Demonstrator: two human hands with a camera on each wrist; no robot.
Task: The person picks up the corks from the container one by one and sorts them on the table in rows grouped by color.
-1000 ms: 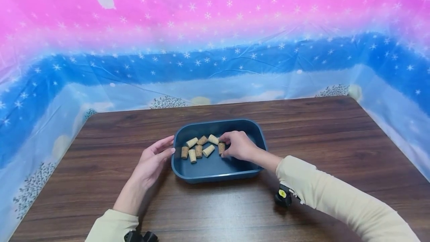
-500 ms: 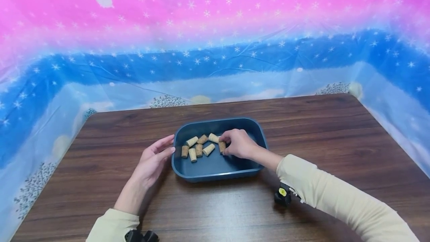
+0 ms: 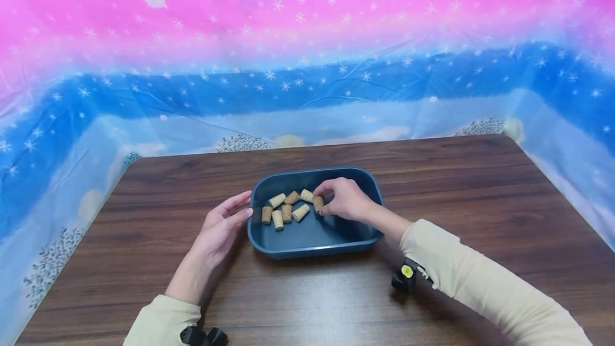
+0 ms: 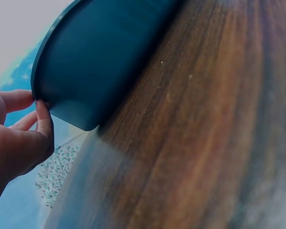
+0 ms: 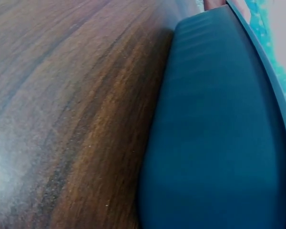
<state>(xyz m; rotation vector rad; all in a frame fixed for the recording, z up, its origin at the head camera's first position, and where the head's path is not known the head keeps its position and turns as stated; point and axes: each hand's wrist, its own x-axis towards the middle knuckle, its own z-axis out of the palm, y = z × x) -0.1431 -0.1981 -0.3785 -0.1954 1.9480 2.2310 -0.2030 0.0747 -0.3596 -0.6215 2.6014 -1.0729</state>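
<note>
A dark blue rectangular tray [image 3: 312, 252] with rounded corners and raised sides holds several small tapered corks, some pale, some darker brown. My right hand [image 3: 348, 200] reaches over the tray's right side and pinches a brown cork [image 3: 318, 204] between thumb and fingers, just right of the others. Left of it lie a pale cork [image 3: 300, 212] and a brown cork [image 3: 286, 213]. My left hand [image 3: 222, 227] touches the tray's left end with extended fingertips and thumb. In the left wrist view its fingertips [image 4: 42, 107] meet the tray rim. The right wrist view shows the tray's outer wall [image 5: 219, 119], with the right hand out of frame.
The tray stands on a dark wood-grain table [image 3: 456, 191]. A pink and blue snowflake-print cloth [image 3: 307, 68] hangs behind and at both sides. Black wrist cameras, such as the right one [image 3: 402, 280], sit below the cream sleeves.
My right hand and the pinched brown cork have moved slightly up and away. The left hand keeps its place at the tray's end, and the other corks lie as before.
</note>
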